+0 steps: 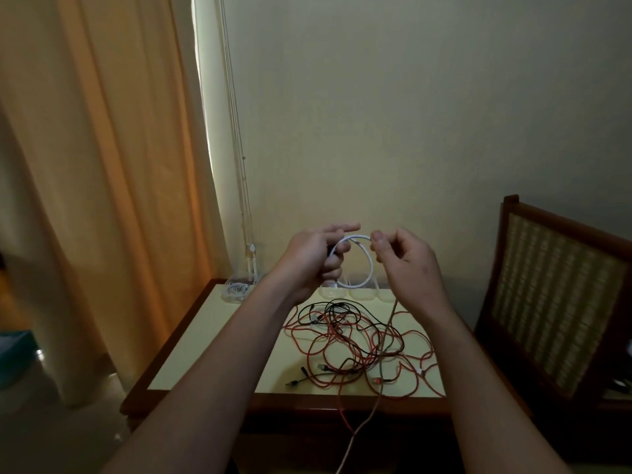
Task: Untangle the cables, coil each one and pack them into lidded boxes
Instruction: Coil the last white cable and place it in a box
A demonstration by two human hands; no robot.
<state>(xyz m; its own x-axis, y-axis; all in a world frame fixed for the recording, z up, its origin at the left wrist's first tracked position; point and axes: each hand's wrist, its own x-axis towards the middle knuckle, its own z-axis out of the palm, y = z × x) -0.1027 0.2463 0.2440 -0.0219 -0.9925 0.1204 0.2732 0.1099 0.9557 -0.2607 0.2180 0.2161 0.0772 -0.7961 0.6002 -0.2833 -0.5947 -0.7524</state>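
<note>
Above a small cream-topped table (205,340) set against a pale wall, a person holds a white cable (372,268) up in both bare hands, bent into a single round loop. The left hand (313,265) grips one side of the loop with its lower fingers curled round it and the forefinger stretched straight out. The right hand (407,265) pinches the top of the loop between thumb and forefinger, its other fingers loosely bent.

A pale strand (376,401) drops from below the right hand, crosses the tabletop and hangs over the near edge.

On the table beneath the hands lies a loose tangle of red cable (309,357) threaded through with black cable (342,306), several plugs lying near the front edge. A clear box (235,290) at the far left corner holds a coil of white wire. More clear containers (362,292) stand along the back edge, partly hidden by the hands; whether they have lids on cannot be told.

An orange curtain (102,165) hangs to the left, and a wooden chair (554,295) with a woven back stands just right of the table.
</note>
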